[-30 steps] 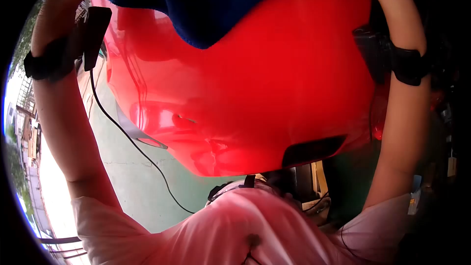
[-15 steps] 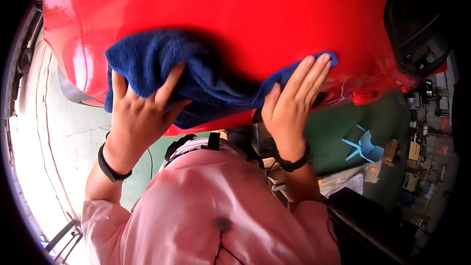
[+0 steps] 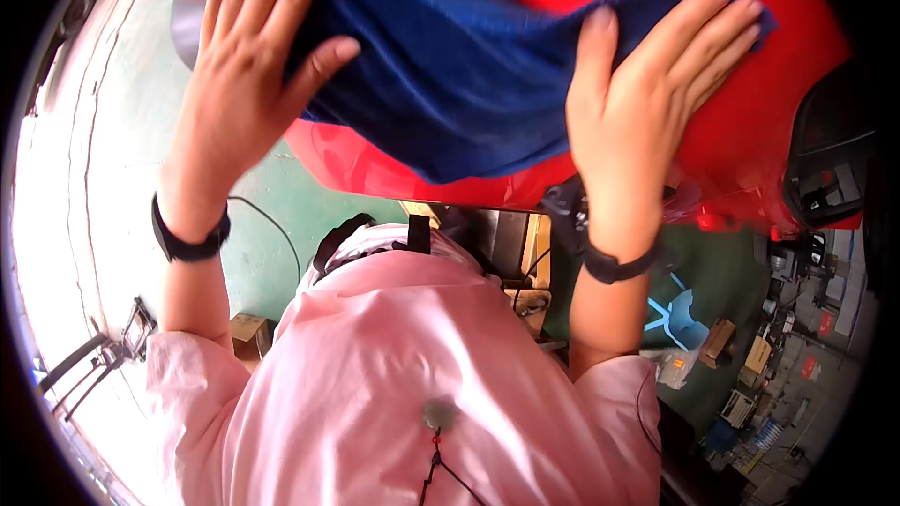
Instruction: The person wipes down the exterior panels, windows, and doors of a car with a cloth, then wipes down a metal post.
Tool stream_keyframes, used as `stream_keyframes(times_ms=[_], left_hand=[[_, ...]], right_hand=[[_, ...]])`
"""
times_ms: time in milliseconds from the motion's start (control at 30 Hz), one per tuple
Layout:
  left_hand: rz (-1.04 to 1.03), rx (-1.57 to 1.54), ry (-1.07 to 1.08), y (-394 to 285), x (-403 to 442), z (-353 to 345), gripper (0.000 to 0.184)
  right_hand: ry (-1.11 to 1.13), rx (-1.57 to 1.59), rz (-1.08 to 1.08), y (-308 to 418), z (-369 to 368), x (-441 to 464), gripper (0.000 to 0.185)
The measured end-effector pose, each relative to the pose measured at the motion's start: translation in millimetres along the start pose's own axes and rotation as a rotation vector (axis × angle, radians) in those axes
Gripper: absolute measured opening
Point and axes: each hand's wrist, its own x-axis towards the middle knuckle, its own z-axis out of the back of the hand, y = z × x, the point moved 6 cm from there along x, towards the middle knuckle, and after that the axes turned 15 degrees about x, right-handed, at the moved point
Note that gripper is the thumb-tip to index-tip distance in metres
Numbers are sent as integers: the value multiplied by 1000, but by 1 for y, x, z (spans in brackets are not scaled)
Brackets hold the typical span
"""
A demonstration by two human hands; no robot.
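Observation:
A dark blue microfibre towel (image 3: 441, 84) is spread over the glossy red car body (image 3: 750, 126), its lower edge sagging between my hands. On its left part rests my left hand (image 3: 239, 70), fingers stretched forward and thumb out to the side; the fingertips lie close to the top of the view. My right hand (image 3: 647, 98) presses flat on the towel's right end, with its fingers extended and the thumb apart. Neither hand is closed round the cloth.
A black car light or trim opening (image 3: 834, 150) is at the right of the body. A light blue stool (image 3: 680, 319) lies on the green floor (image 3: 600, 295), near cardboard boxes (image 3: 717, 342). Shelves of tools and parts line the far right. A dark cable (image 3: 281, 225) runs at left.
Both hands have moved forward and farther apart, taking the towel with them. The bunched towel is now stretched wider. The left fingers, spread before, lie closer together.

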Motion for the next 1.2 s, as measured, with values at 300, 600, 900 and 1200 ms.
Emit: stream_keyframes(times_ms=[300,600,900,1200], left_hand=[[328,-179,108,9,-32,-85,75],[354,-50,76,12,-169,-145,60],[820,-911,246,-9,-263,-214,48],[364,-935,30,-78,-232,-182,60]], right_hand=[[-322,-294,90,7,-85,11,65],[-92,175,47,117,-151,-95,61],[200,-68,298,167,-179,-150,54],[124,41,55,80,-128,-211,50]])
